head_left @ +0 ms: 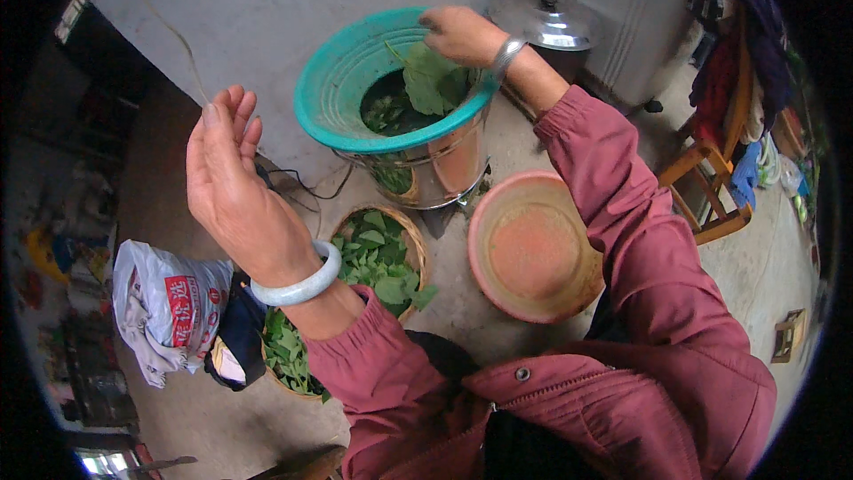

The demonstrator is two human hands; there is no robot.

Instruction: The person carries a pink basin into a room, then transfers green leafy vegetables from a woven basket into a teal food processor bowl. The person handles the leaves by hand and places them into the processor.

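Note:
My right hand point(460, 33), a silver bracelet at its wrist, reaches over the far rim of a teal plastic flared tub point(320, 107). Its fingers curl around large green leaves point(430, 80), although the grip itself is partly hidden. Other leaf pieces point(384, 113) lie in the tub's dark lower part. Below the tub is a shiny metal cylindrical body point(426, 170). My left hand point(230, 193), wearing a pale bangle, is raised left of the tub. A thin hanging cord point(173, 30) meets its thumb tip; whether the fingers pinch it is unclear.
A woven basket point(418, 240) of leaves and a pinkish plastic basin point(533, 247) stand before me. More leaves point(290, 347) and a plastic bag point(166, 300) are at left. A black cable point(333, 193) crosses the floor. A lidded metal pot point(553, 20) and wooden chair point(716, 213) stand right.

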